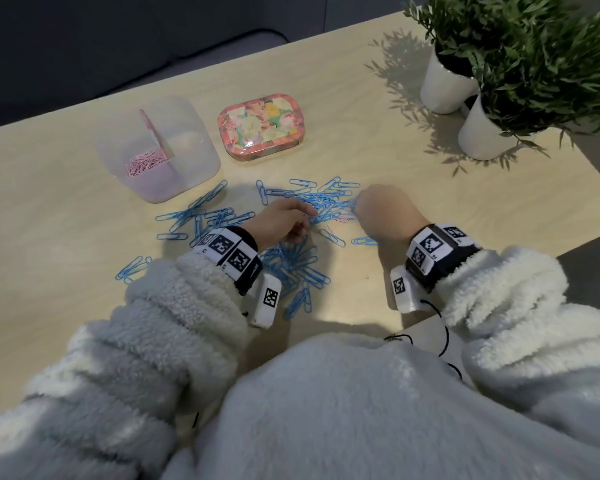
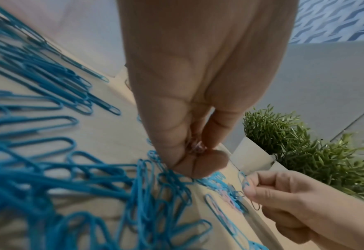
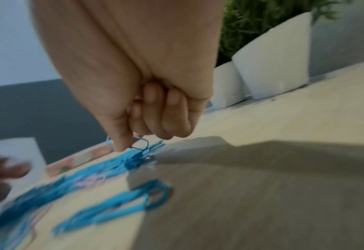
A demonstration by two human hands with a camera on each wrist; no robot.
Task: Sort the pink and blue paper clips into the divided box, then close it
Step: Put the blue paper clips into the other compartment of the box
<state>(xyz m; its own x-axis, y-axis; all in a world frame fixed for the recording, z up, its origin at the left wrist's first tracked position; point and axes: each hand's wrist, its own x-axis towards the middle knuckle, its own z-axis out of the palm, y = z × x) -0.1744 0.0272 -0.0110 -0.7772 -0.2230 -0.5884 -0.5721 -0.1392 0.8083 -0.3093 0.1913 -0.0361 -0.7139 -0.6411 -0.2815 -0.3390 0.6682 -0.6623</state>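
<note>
The clear divided box (image 1: 191, 140) stands at the back left, with pink paper clips (image 1: 144, 164) in its left compartment. Blue paper clips (image 1: 291, 265) lie scattered across the wooden table (image 1: 430, 209), with a few pink ones (image 1: 340, 219) mixed in. My left hand (image 1: 300, 220) hovers over the pile, its fingers curled round small pink clips (image 2: 196, 147). Just to its right, my right hand (image 1: 359, 204) pinches a blue clip (image 3: 139, 143) between thumb and forefinger at the pile's edge; the same pinch (image 2: 244, 181) shows in the left wrist view.
A floral tin (image 1: 262, 124) sits to the right of the box. Two plants in white pots (image 1: 444, 84) stand at the back right. The table's right edge (image 1: 568, 237) runs close to my right wrist.
</note>
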